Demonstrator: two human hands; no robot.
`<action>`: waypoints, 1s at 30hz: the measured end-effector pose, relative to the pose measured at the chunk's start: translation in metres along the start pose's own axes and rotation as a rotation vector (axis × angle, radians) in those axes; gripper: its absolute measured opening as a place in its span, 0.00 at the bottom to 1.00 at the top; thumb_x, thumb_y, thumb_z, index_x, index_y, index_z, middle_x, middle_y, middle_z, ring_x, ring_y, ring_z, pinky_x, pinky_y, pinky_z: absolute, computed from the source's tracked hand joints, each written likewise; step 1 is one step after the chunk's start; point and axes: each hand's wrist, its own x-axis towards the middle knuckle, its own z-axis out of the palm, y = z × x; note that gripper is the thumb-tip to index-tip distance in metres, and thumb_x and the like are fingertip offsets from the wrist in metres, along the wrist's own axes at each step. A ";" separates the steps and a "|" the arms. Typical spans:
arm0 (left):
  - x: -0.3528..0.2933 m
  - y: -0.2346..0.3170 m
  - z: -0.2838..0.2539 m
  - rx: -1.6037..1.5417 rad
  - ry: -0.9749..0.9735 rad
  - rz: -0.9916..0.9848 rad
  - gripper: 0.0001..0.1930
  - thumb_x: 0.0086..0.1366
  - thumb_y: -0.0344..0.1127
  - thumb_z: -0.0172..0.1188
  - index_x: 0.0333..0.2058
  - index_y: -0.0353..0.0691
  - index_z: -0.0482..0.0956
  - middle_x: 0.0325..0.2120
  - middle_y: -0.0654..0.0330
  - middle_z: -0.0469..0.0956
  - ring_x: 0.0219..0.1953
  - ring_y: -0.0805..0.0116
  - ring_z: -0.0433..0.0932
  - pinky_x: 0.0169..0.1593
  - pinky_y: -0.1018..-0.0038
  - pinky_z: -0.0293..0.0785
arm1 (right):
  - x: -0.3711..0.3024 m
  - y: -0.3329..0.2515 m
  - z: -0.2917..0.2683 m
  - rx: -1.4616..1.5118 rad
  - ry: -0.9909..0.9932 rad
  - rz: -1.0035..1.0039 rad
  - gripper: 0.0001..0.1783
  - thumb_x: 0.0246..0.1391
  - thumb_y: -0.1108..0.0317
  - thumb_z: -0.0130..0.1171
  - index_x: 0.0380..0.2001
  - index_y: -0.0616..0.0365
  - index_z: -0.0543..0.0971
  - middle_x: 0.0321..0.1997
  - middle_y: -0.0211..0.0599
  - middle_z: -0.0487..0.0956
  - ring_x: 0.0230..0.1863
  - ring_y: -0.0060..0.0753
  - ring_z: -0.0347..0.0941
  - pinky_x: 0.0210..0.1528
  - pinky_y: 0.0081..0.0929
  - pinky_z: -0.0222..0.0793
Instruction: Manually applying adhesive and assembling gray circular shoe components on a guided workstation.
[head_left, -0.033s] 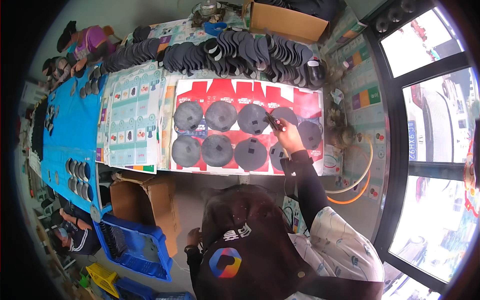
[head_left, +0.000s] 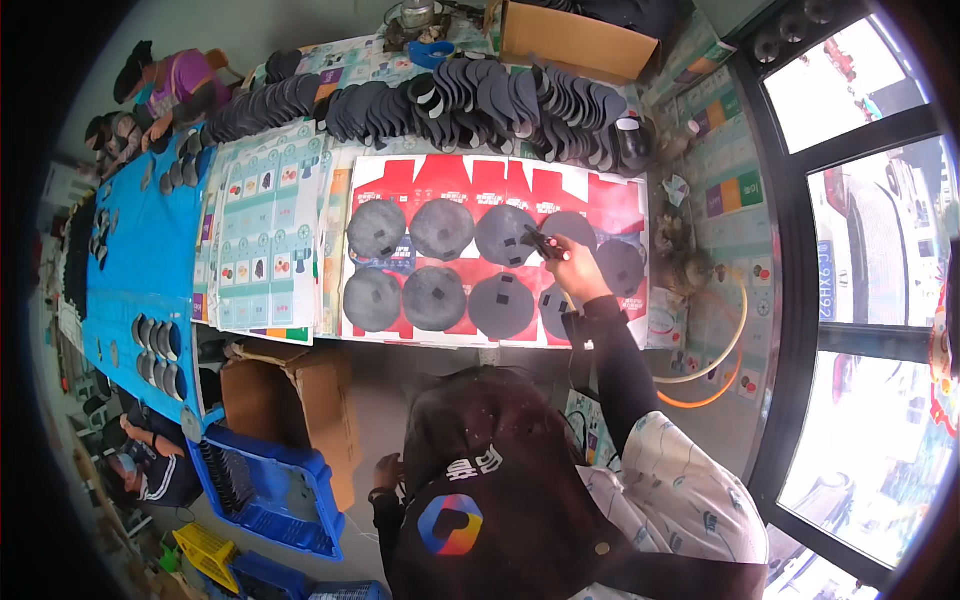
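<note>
Two rows of dark grey round discs (head_left: 442, 228) lie on a red-and-white printed sheet (head_left: 377, 183), and several carry small black rectangles. My right hand (head_left: 575, 267) reaches in over the right part of the rows. It is closed round a dark hand tool (head_left: 541, 243), which looks like a spray gun. The tool's tip is over the right edge of a top-row disc (head_left: 503, 228); the hand and forearm cover parts of the discs below and beside it. My left hand (head_left: 386, 472) hangs low beside my body, away from the table, its fingers too small and shadowed to read.
Stacked dark curved pieces (head_left: 375, 113) run along the back, before a cardboard box (head_left: 575, 42). Printed sheets (head_left: 265, 225) and a blue-topped table (head_left: 145, 230) extend left. A blue crate (head_left: 270, 490) stands below. Hoses (head_left: 738, 335) loop at the right. Other people sit at the left.
My right hand and the tool have shifted very slightly to the left. The discs lie as before.
</note>
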 end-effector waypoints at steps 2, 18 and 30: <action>-0.008 0.011 0.000 0.014 -0.006 0.021 0.18 0.69 0.42 0.54 0.50 0.37 0.78 0.32 0.52 0.82 0.28 0.63 0.82 0.28 0.70 0.78 | 0.010 0.014 -0.001 0.079 -0.136 -0.058 0.22 0.44 0.70 0.57 0.46 0.63 0.79 0.30 0.50 0.79 0.33 0.54 0.78 0.40 0.38 0.72; -0.004 -0.063 0.023 -0.057 -0.067 0.240 0.18 0.69 0.41 0.55 0.49 0.33 0.77 0.29 0.51 0.83 0.26 0.61 0.83 0.26 0.70 0.77 | -0.012 0.028 -0.001 -0.040 -0.031 0.026 0.20 0.53 0.63 0.59 0.48 0.60 0.81 0.43 0.60 0.81 0.50 0.63 0.77 0.52 0.46 0.72; -0.001 -0.060 0.018 0.096 -0.112 0.274 0.17 0.70 0.41 0.55 0.50 0.36 0.78 0.31 0.51 0.83 0.29 0.63 0.83 0.29 0.68 0.78 | -0.043 0.032 0.010 0.424 -0.184 0.152 0.20 0.41 0.74 0.62 0.43 0.61 0.81 0.27 0.38 0.81 0.32 0.30 0.79 0.36 0.29 0.71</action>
